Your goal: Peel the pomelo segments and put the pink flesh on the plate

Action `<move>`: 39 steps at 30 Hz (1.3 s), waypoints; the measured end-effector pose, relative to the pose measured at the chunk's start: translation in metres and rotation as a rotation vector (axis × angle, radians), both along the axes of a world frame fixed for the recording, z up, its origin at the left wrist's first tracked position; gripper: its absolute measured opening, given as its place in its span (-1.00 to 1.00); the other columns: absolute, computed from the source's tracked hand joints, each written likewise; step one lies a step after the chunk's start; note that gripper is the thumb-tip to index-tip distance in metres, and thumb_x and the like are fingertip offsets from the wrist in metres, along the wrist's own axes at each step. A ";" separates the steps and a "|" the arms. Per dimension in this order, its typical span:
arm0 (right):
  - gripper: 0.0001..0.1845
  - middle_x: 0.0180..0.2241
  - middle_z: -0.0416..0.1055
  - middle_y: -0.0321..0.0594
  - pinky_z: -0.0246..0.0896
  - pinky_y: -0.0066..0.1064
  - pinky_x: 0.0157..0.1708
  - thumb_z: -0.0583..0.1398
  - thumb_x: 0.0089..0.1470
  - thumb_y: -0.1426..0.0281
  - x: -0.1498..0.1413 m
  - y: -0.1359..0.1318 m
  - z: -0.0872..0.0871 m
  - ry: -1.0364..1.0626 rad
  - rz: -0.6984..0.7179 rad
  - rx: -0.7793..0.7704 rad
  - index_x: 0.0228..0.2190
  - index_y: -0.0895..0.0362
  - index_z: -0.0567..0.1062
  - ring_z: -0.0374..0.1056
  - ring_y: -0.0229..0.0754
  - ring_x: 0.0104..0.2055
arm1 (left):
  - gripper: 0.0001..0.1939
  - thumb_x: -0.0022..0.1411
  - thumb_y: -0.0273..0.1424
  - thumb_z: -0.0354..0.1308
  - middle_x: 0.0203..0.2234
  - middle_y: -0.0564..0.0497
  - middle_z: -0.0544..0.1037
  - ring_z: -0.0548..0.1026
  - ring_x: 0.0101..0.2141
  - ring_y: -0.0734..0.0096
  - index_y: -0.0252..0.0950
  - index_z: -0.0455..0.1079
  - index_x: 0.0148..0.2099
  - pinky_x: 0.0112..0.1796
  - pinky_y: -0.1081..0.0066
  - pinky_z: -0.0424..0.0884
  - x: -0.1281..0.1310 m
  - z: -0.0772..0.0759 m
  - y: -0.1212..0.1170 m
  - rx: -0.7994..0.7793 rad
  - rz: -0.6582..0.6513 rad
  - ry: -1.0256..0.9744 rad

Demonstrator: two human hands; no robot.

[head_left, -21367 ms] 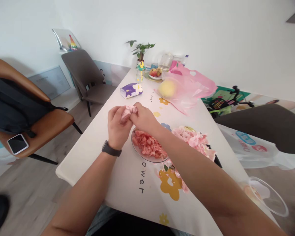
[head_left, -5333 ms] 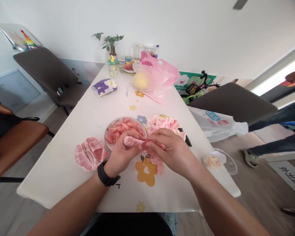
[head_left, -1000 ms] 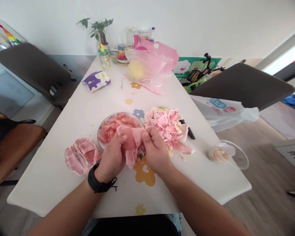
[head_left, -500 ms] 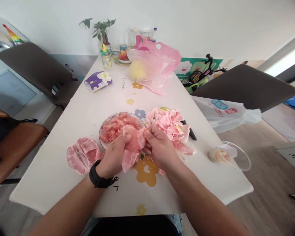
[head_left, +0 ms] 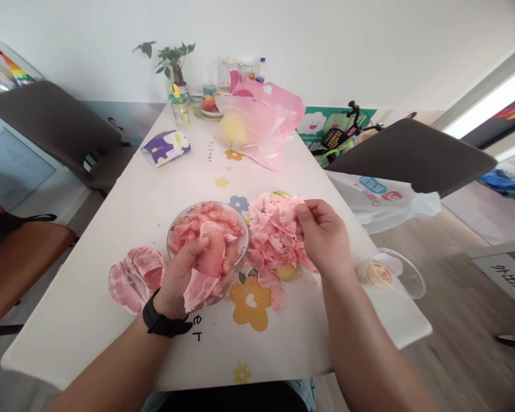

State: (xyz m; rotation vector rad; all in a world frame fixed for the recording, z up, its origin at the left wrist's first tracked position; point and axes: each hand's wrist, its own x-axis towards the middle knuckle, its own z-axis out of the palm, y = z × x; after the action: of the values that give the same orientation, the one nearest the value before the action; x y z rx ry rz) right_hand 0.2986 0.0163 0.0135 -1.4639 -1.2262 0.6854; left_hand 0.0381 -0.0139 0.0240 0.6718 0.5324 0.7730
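1. Our left hand (head_left: 189,274), with a black strap wristwatch (head_left: 161,323) on its wrist, is curled firmly around a pink pomelo segment (head_left: 210,260), grasping it with the fingers wrapped over the flesh, while a pale torn membrane (head_left: 195,292) hangs from the segment toward the table
2. That grasp sits just over the rim of a round white ceramic plate (head_left: 244,246), which holds a heap of loose pink pomelo pulp (head_left: 201,226), and the segment overlaps the plate's near edge
3. Our right hand (head_left: 324,234) is raised and bent, with its fingertips (head_left: 299,210) drawn together at the top edge of a pile of torn pale-pink pomelo membranes (head_left: 272,234), touching it; whether they hold a shred, we cannot tell
4. That pile lies on the table just beside the plate, to its right, with a yellow piece of rind (head_left: 286,273) showing at its near edge
5. To the left of the plate, a fan of pink pomelo segments in white membrane (head_left: 135,280) rests on the long white table (head_left: 77,326), well clear of our right hand
6. Farther up the table, a pink plastic bag (head_left: 274,117) wraps a yellow whole pomelo (head_left: 233,130), near a purple-and-white tissue pack (head_left: 166,147); a clear plastic lid (head_left: 397,274) sits beyond our right arm
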 end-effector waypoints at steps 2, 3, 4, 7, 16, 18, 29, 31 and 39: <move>-0.74 -0.37 0.54 -0.26 0.32 -0.26 -0.26 0.25 0.25 0.16 0.007 0.000 0.005 -0.112 -0.127 0.054 -0.19 0.06 0.60 0.40 -0.14 -0.35 | -0.57 0.29 0.04 0.13 -0.68 0.04 0.34 0.16 -0.77 0.52 -0.23 0.39 -0.36 -0.77 0.48 -0.01 0.000 0.001 0.000 0.001 0.002 0.041; -0.73 -0.31 0.58 -0.20 0.36 -0.21 -0.18 0.24 0.25 0.19 0.011 0.001 0.006 -0.196 -0.178 0.088 -0.16 0.07 0.64 0.46 -0.08 -0.28 | -0.56 0.28 0.03 0.12 -0.69 0.03 0.34 0.14 -0.77 0.53 -0.24 0.38 -0.40 -0.76 0.47 -0.02 0.001 0.001 -0.001 -0.001 0.004 0.065; -0.73 -0.25 0.62 -0.15 0.38 -0.16 -0.10 0.23 0.26 0.22 0.014 0.001 0.007 -0.279 -0.208 0.122 -0.14 0.07 0.66 0.49 -0.03 -0.20 | -0.56 0.28 0.02 0.12 -0.70 0.02 0.34 0.13 -0.77 0.54 -0.24 0.38 -0.42 -0.75 0.45 -0.02 0.001 0.001 -0.001 -0.005 0.015 0.086; -0.70 -0.11 0.64 -0.04 0.38 -0.09 0.02 0.15 0.31 0.31 0.019 0.004 0.005 -0.495 -0.256 0.219 -0.12 0.10 0.68 0.51 0.05 -0.05 | -0.58 0.29 -0.01 0.12 -0.71 0.01 0.35 0.15 -0.76 0.52 -0.23 0.40 -0.42 -0.71 0.42 0.01 0.003 0.000 -0.001 -0.015 0.044 0.126; -0.70 -0.25 0.50 0.01 0.29 -0.15 -0.03 0.14 0.40 0.33 -0.005 -0.009 -0.014 -1.181 0.299 0.020 -0.34 0.13 0.60 0.40 0.06 -0.16 | -0.61 0.28 -0.05 0.17 -0.68 0.01 0.39 0.25 -0.67 0.46 -0.24 0.40 -0.43 -0.62 0.40 0.12 0.013 0.000 -0.005 -0.018 0.116 0.139; -0.73 -0.18 0.50 0.03 0.27 -0.15 0.01 0.14 0.40 0.30 -0.003 -0.007 -0.016 -1.231 0.313 -0.008 -0.23 0.14 0.61 0.39 0.08 -0.11 | -0.59 0.27 -0.04 0.19 -0.67 0.00 0.39 0.25 -0.66 0.46 -0.25 0.41 -0.46 -0.61 0.40 0.12 0.013 0.000 -0.007 -0.022 0.113 0.141; -0.70 -0.06 0.58 0.13 0.21 -0.17 0.11 0.09 0.41 0.40 0.003 0.061 -0.009 -1.203 0.406 -0.175 -0.09 0.23 0.61 0.44 0.09 0.06 | -0.64 0.28 -0.12 0.23 -0.58 0.01 0.42 0.33 -0.55 0.40 -0.25 0.37 -0.43 -0.51 0.35 0.22 0.014 -0.003 -0.009 -0.039 0.210 0.127; -0.69 -0.12 0.61 0.06 0.26 -0.24 -0.01 0.07 0.41 0.42 0.006 0.064 0.000 -1.175 0.430 -0.206 -0.17 0.20 0.62 0.49 0.02 -0.04 | -0.66 0.28 -0.14 0.25 -0.57 0.04 0.40 0.32 -0.54 0.42 -0.24 0.35 -0.43 -0.51 0.37 0.23 0.014 -0.004 -0.009 -0.059 0.233 0.126; -0.68 -0.06 0.60 0.04 0.25 -0.27 0.04 0.08 0.37 0.47 0.008 0.051 0.026 -1.120 0.351 -0.152 -0.28 0.18 0.64 0.49 0.00 0.00 | -0.63 0.28 -0.11 0.25 -0.59 0.04 0.42 0.36 -0.56 0.40 -0.23 0.34 -0.45 -0.49 0.35 0.33 0.016 -0.010 -0.009 0.010 0.315 0.238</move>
State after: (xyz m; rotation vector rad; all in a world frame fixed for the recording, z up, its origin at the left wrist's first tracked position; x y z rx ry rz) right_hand 0.3064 0.0677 0.0399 -1.8382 -2.3548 0.1162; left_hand 0.0541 -0.0234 0.0144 0.7022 0.8657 0.9961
